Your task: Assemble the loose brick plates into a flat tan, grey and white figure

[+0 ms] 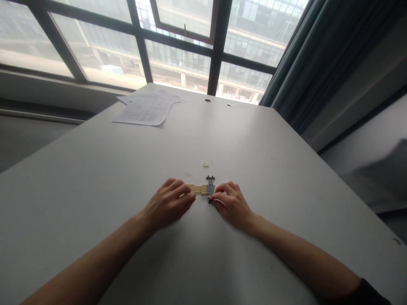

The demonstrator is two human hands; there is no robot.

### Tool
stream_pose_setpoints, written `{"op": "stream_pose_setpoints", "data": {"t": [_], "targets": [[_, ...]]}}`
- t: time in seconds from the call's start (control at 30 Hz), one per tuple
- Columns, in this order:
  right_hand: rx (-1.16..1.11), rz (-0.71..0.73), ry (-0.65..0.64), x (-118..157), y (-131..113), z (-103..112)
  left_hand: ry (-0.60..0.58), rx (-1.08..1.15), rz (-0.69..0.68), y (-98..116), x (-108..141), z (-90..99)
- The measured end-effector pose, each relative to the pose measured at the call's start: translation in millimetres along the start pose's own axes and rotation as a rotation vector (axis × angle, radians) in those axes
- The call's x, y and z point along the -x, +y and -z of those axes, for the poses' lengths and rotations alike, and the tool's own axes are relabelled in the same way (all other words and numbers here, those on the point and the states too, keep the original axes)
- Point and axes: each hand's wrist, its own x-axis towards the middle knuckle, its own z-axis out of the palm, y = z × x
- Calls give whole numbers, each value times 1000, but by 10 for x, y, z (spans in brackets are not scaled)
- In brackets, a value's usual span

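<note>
Hands hold toy bricks (tan, grey) at the table.

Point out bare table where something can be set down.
Free: between the papers and the left hand; also from the right hand toward the right edge of the table. Crowded: between both hands, around the bricks, with a cream piece just beyond.

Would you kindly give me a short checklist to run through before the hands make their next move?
1. Left hand steadying the brick assembly at its tan end: ok.
2. Right hand holding the small dark piece: ok.
3. Small dark piece attached to the assembly: cannot tell.
4. Loose cream piece apart from both hands: ok.
5. Papers away from the bricks: ok, far left on the table.
</note>
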Motion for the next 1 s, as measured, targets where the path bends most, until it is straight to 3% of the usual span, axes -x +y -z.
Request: {"op": "stream_pose_setpoints", "data": {"t": [0.27, 0.37, 0.5, 0.63, 0.77, 0.87, 1.0], "targets": [[-31, -47, 22, 0, 5, 46, 16, -5, 75, -34, 29, -11], [-44, -67, 66, -92, 105, 180, 100, -25, 168, -118, 57, -3], [-89, -143, 53, -409, 330, 291, 219, -71, 338, -270, 96, 5], [-124, -232, -57, -809, 476, 134, 273, -66, 433, -352, 115, 2], [-84, -229, -139, -1083, 522, -126, 260, -58, 432, -355, 117, -7], [-60, -150, -153, -1159, 580, -204, 256, -50, 428, -353, 122, -15], [-19, -165, -163, -1076, 715, -92, 230, -24, 436, -364, 137, -30]]}}
